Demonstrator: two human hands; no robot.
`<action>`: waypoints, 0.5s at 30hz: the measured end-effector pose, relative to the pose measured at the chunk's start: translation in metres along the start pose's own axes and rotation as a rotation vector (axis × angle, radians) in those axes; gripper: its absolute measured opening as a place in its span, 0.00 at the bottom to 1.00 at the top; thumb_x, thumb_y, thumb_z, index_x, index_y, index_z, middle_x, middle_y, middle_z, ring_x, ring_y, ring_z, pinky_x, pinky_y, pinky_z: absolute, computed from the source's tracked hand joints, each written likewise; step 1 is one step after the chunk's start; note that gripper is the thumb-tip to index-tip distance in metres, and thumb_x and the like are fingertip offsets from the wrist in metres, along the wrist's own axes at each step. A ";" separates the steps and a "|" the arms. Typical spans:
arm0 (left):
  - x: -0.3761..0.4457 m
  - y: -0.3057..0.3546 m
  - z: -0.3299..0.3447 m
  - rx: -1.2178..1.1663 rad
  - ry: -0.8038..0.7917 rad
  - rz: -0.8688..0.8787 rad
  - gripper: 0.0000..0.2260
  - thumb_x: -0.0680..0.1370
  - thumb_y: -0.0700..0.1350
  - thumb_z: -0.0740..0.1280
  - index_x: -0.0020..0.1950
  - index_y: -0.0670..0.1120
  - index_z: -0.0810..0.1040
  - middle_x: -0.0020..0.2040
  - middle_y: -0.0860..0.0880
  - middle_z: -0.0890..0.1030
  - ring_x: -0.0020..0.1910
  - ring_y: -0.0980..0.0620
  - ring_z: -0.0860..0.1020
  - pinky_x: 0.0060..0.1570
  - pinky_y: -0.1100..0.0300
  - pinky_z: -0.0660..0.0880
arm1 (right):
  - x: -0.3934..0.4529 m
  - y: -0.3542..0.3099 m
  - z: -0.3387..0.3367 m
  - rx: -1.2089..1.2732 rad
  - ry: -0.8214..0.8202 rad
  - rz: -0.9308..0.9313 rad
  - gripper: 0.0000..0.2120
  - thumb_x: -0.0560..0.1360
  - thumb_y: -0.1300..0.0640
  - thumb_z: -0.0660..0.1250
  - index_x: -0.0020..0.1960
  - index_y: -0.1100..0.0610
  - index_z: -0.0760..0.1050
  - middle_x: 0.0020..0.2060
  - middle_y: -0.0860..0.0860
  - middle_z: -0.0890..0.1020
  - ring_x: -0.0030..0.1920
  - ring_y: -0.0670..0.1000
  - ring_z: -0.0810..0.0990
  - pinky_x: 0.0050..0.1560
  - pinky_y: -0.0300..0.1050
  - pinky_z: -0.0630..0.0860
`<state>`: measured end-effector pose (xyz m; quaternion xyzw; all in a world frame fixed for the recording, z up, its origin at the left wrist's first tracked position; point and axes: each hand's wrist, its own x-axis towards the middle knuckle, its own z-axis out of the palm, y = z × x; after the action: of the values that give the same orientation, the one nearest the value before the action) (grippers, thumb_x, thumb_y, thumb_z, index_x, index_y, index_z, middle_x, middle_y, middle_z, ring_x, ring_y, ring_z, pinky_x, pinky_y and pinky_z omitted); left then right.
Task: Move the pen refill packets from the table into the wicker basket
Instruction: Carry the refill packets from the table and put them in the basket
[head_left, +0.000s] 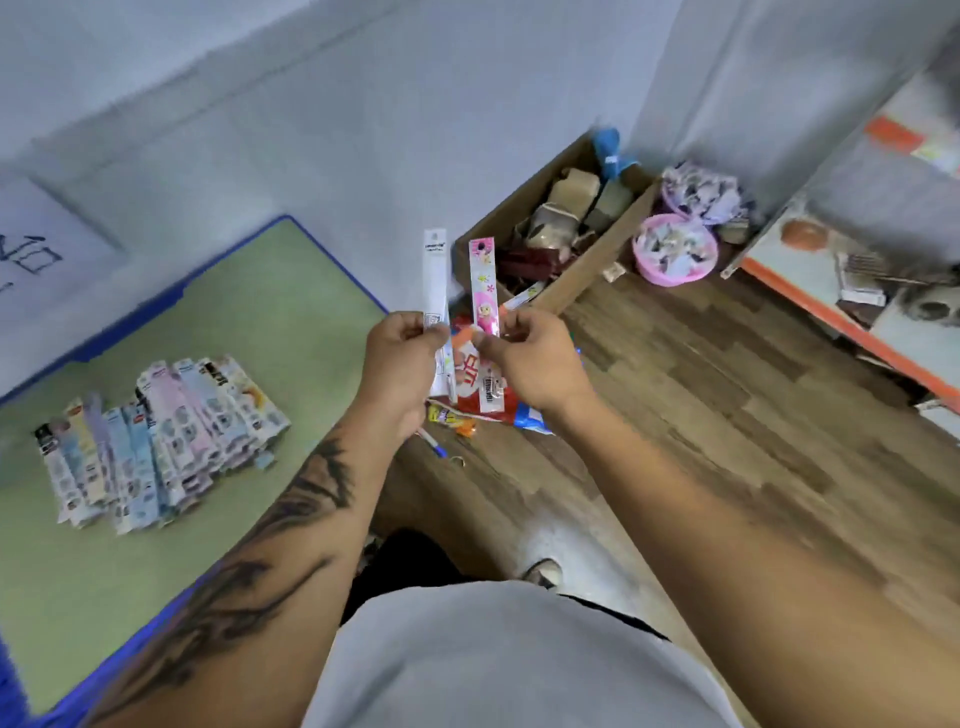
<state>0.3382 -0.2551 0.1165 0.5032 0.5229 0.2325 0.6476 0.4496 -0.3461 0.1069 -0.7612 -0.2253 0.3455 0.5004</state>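
Left hand (402, 348) pinches 1 white refill packet (435, 280); right hand (530, 353) pinches 1 pink refill packet (484, 286), both upright, likely for inspection. Remaining packets (161, 441) lie on the bench (270, 312). Wicker basket not visible.

Glossy plastic white packet (435, 291) and pink packet (484, 288) show at twelve o'clock. The table (270, 312) wears matt green covering, nine o'clock. Wood-grain floor (727, 415), brown cardboard box (576, 280) and pink plastic tub (675, 249) lie toward two o'clock.

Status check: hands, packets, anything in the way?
Left hand pinches white packet; right hand pinches pink packet. Packet pile on green table. No basket visible.
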 end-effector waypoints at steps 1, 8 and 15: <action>-0.006 0.001 0.029 0.000 -0.031 -0.010 0.06 0.79 0.35 0.69 0.43 0.44 0.78 0.39 0.42 0.84 0.39 0.44 0.84 0.45 0.45 0.83 | -0.001 0.006 -0.027 0.020 0.047 0.009 0.10 0.75 0.57 0.76 0.39 0.57 0.78 0.32 0.50 0.82 0.31 0.47 0.77 0.37 0.45 0.73; -0.034 0.009 0.197 0.203 -0.360 -0.001 0.03 0.81 0.39 0.68 0.54 0.41 0.77 0.50 0.39 0.85 0.42 0.46 0.85 0.47 0.46 0.84 | -0.011 0.046 -0.179 0.218 0.281 0.095 0.10 0.76 0.58 0.76 0.42 0.59 0.76 0.34 0.54 0.82 0.30 0.46 0.76 0.32 0.40 0.72; -0.014 0.001 0.352 0.415 -0.676 0.018 0.04 0.82 0.38 0.64 0.54 0.44 0.77 0.42 0.46 0.81 0.35 0.50 0.78 0.33 0.56 0.76 | 0.015 0.080 -0.301 0.338 0.520 0.178 0.10 0.78 0.59 0.74 0.44 0.61 0.75 0.30 0.55 0.79 0.28 0.49 0.72 0.29 0.40 0.68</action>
<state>0.6545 -0.4107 0.1045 0.6762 0.3115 -0.0511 0.6657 0.6855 -0.5498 0.1068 -0.7467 0.0381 0.2144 0.6285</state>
